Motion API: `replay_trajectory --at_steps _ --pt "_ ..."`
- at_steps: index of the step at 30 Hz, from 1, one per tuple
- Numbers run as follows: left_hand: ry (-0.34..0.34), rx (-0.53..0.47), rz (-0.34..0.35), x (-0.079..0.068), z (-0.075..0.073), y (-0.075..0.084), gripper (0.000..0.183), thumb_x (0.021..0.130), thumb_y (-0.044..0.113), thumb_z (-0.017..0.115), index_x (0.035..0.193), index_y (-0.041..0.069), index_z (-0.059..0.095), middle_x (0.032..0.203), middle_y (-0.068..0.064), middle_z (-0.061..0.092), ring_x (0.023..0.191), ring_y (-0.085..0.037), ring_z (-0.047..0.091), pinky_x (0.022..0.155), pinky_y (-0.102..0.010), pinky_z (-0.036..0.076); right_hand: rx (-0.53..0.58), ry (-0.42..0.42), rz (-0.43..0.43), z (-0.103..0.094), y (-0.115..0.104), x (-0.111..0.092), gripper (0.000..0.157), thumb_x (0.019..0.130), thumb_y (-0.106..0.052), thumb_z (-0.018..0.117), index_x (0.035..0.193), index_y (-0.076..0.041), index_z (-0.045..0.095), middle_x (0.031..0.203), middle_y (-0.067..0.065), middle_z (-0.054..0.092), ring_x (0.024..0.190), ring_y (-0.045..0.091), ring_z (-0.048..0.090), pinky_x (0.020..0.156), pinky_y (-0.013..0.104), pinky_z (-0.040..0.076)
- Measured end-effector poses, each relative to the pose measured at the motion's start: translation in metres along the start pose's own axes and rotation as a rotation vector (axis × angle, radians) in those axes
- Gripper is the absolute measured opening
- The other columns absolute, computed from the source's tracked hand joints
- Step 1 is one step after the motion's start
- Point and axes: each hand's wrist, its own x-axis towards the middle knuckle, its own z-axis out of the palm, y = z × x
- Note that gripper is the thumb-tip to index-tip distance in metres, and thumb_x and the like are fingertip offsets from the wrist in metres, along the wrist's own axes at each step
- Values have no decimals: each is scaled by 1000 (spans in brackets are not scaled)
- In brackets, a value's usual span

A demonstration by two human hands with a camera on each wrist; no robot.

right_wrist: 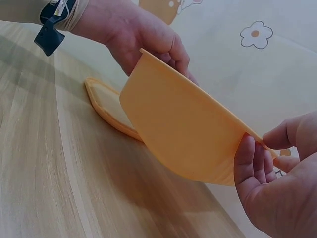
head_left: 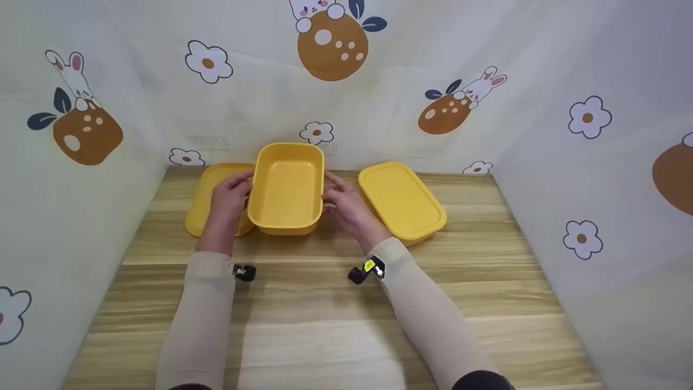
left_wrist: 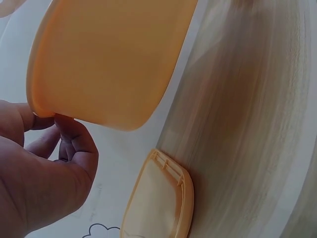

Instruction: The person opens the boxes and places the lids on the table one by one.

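Observation:
A deep yellow plastic food container [head_left: 288, 189] is held up off the wooden table, its hollow inside facing the head camera. My left hand [head_left: 227, 200] grips its left side; in the left wrist view that hand [left_wrist: 54, 173] pinches the rim. On the opposite side my right hand [head_left: 349, 208] pinches the rim too, and the right wrist view shows its fingers [right_wrist: 245, 161] curled at the edge. Behind my left hand, a yellow lid [head_left: 208, 184] lies on the table, partly hidden by the hand and container.
Right of my right hand stands another yellow container with its lid on [head_left: 403, 200], set at a slant. The wooden tabletop [head_left: 303, 325] ends at a patterned wall sheet [head_left: 260, 97] behind and at both sides. Each wrist carries a small black camera.

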Motion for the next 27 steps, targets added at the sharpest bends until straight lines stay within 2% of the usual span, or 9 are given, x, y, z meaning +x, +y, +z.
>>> replay_trajectory --at_steps 13,21,27 --pt "4 5 9 1 -2 2 42 114 16 58 154 6 65 138 -11 65 116 -21 64 93 -29 57 3 19 2 3 3 5 73 97 12 58 166 -12 52 110 15 61 94 27 64 84 41 55" --pt "9 7 -6 4 -4 1 43 114 18 57 155 7 64 146 -15 64 118 -21 65 101 -33 56 15 20 -7 6 5 6 70 99 13 55 166 -8 49 117 19 58 93 27 65 83 39 55" --pt "16 -28 12 5 -3 -1 42 114 16 59 153 4 65 141 -15 66 116 -21 65 98 -32 56 32 18 -10 5 8 9 69 100 14 54 166 -7 50 111 18 60 88 27 66 85 40 57"
